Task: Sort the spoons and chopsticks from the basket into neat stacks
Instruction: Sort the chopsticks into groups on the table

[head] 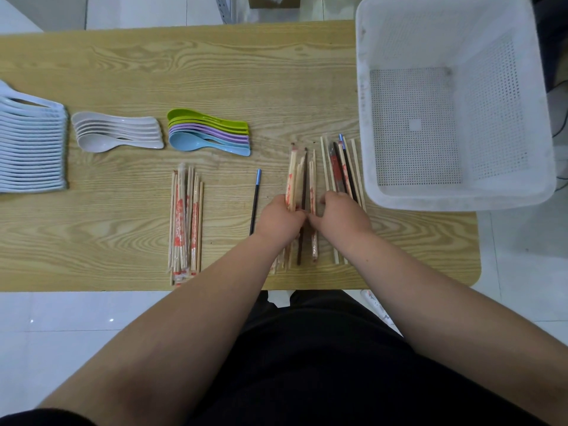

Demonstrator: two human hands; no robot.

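Observation:
My left hand (280, 217) grips a bunch of wrapped and bare wooden chopsticks (294, 176) with a dark brown one among them. My right hand (342, 214) rests curled on the loose mixed chopsticks (341, 166) beside the white basket (455, 198), its fingertips touching the bunch. A sorted pile of wrapped chopsticks (185, 222) lies to the left. One black chopstick with a blue tip (255, 202) lies alone between the piles. Stacks of white spoons (32, 142), grey spoons (116, 135) and green, purple and blue spoons (209, 132) sit further left.
The wooden table (184, 72) ends just before my body; its right corner is rounded. The basket overhangs the right end and looks empty inside. White tiled floor surrounds the table.

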